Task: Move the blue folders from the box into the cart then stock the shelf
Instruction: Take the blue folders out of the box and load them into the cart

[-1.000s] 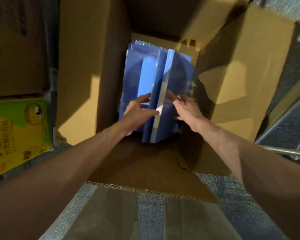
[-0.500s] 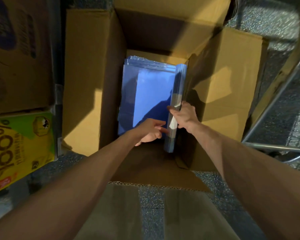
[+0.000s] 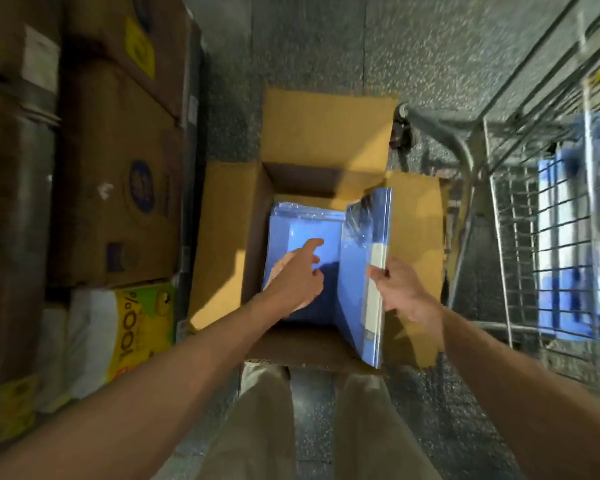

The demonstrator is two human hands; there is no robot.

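**One pack of folders lifted, more left in the box**

An open brown box (image 3: 222, 237) sat on the grey speckled floor (image 3: 309, 46), with its flaps folded out to all sides. A stack of blue folders (image 3: 305, 223) lay flat inside it.

The right hand (image 3: 402, 289) gripped a pack of blue folders (image 3: 355, 271). The fingers were curled round the pack's near long edge, by a white strip. The pack was wrapped in shiny clear plastic. It stood up on its edge and leaned a little, over the right side of the box and its right flap.

The left hand (image 3: 298, 275) was open over the flat stack. Its fingers were loose, and the first finger pointed forward. I could not tell if it touched the top folder.

A wire cart (image 3: 510, 237) stood just to the right of the box. More blue folders (image 3: 565, 271) were already inside the cart, seen through the bars, but that part was blurry.

On the left, big brown boxes (image 3: 118, 202) were piled up. Below them lay a yellow and green pack (image 3: 142, 334) with "100%" printed on it.

The person's legs, in light trousers (image 3: 257, 427), showed at the bottom, just in front of the box.
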